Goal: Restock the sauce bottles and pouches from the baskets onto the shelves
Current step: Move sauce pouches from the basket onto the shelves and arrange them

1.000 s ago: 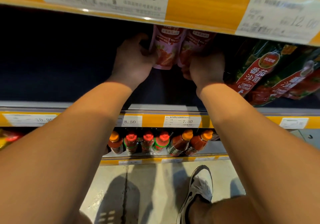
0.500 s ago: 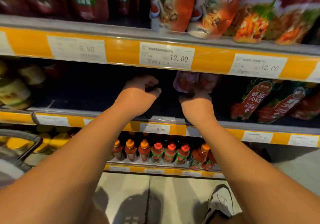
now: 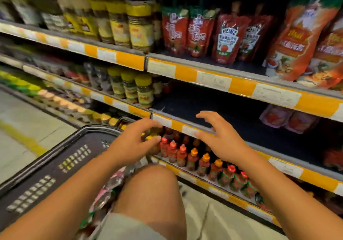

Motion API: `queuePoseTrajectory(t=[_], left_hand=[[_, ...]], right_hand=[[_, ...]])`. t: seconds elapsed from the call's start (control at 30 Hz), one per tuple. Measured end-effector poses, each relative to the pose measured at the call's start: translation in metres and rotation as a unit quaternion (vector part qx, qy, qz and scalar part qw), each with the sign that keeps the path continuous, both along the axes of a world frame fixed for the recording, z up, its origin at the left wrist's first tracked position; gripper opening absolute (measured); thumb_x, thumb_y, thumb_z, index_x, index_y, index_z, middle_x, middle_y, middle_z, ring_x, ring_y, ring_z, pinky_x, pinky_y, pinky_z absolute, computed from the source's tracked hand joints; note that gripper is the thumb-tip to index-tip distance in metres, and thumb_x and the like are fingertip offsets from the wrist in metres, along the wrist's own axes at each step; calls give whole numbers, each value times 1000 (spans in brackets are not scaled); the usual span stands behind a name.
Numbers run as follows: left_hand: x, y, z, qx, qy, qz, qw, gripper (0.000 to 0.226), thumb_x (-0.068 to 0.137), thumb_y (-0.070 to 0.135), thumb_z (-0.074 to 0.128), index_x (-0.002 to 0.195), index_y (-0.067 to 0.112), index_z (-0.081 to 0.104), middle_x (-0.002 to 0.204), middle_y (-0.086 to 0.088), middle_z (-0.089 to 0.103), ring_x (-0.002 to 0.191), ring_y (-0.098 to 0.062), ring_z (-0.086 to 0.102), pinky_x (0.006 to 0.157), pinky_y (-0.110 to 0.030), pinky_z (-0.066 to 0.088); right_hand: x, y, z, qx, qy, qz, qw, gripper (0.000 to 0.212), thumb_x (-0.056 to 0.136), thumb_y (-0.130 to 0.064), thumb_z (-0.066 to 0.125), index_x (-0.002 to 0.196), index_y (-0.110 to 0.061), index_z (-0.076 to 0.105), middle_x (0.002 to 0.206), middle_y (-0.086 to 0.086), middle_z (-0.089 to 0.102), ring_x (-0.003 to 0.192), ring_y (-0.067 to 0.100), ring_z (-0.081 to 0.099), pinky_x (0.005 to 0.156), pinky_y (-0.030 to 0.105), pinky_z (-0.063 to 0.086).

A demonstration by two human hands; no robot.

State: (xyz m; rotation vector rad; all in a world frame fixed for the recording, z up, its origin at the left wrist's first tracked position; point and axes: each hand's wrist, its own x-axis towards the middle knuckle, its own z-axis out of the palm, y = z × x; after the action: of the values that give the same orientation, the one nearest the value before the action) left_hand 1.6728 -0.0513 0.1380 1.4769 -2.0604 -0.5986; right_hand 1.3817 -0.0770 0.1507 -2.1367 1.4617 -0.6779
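Note:
Two pink sauce pouches (image 3: 286, 118) stand on the dark middle shelf (image 3: 232, 117) at the right. My left hand (image 3: 133, 143) and my right hand (image 3: 220, 139) hover in front of that shelf's edge, fingers spread and holding nothing. Below my left arm is a dark shopping basket (image 3: 61, 158); some pouches (image 3: 109, 187) show at its right side beside my knee, partly hidden. Rows of small sauce bottles (image 3: 202, 160) with red and orange caps fill the shelf beneath my hands.
The upper shelf holds red ketchup pouches (image 3: 226, 37), orange pouches (image 3: 300, 39) and yellow-lidded jars (image 3: 118, 22). More jars (image 3: 130, 87) stand left on the middle shelf. My bare knee (image 3: 150, 187) is raised at centre. Pale floor (image 3: 24, 124) lies left.
Both hands let go of the pink pouches, left standing on the middle shelf, and drew back toward me and left. My view swung left and down, bringing the basket into sight.

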Motion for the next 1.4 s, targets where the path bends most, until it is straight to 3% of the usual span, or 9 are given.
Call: queuePoseTrajectory(t=[0.17,0.3,0.47,0.63,0.8,0.93,1.1,1.23,1.4], left_hand=[[105,67,-22,25,43,133,990,30,95,34,71,124,38,67,129,24,61,121,6,55,101,-27,45],[171,107,-55,49,49,252,965,31,93,27,75,115,46,65,120,17,66,114,-6,59,97,-33,46],[220,137,-120,142,93,375,911,26,93,23,73,118,28,71,123,7,70,112,-10,64,98,-33,50],[218,135,-180,226,146,396,878,25,90,14,70,100,37,69,103,15,70,96,-6,68,77,-23,53],[211,116,-225,289,171,404,851,20,87,13,69,106,19,71,100,-1,71,89,-18,67,81,-33,55],[206,102,-238,331,206,427,816,18,86,13,67,103,18,63,86,-8,69,68,-20,60,61,-30,48],[201,84,-244,343,193,453,800,41,85,19,65,125,15,53,110,-9,67,84,-24,64,65,-32,52],[194,71,-243,355,187,473,785,57,84,21,63,137,21,45,97,0,67,81,-20,64,55,-26,43],[192,66,-247,348,240,551,719,49,84,12,66,127,20,44,103,-4,67,88,-27,68,75,-38,58]], right_hand=[[76,12,12,7,9,92,996,46,98,-38,68,141,-35,53,149,-16,45,134,6,46,110,31,41],[142,14,11,7,51,139,989,48,97,-40,68,142,-33,54,147,-12,48,133,9,47,111,29,39],[222,10,-12,84,111,190,972,53,98,-47,64,147,-32,49,152,-10,42,136,13,46,109,32,40],[291,-3,-55,184,205,199,940,58,97,-43,67,148,-21,49,153,6,46,132,27,52,102,36,45],[333,-19,-101,249,274,181,911,61,96,-33,67,149,-13,46,147,14,54,119,30,60,81,29,44],[350,-32,-135,274,277,145,910,58,94,-28,67,145,-8,46,139,19,58,105,31,58,86,35,50],[350,-40,-184,290,268,111,912,43,94,-22,66,129,-3,51,123,21,65,108,38,63,89,44,54],[344,-41,-210,307,281,104,903,43,94,-23,65,131,-5,51,130,22,64,116,40,62,94,42,52],[341,-47,-223,302,328,111,888,52,90,-30,63,136,-13,45,133,19,61,123,42,55,104,48,48]])
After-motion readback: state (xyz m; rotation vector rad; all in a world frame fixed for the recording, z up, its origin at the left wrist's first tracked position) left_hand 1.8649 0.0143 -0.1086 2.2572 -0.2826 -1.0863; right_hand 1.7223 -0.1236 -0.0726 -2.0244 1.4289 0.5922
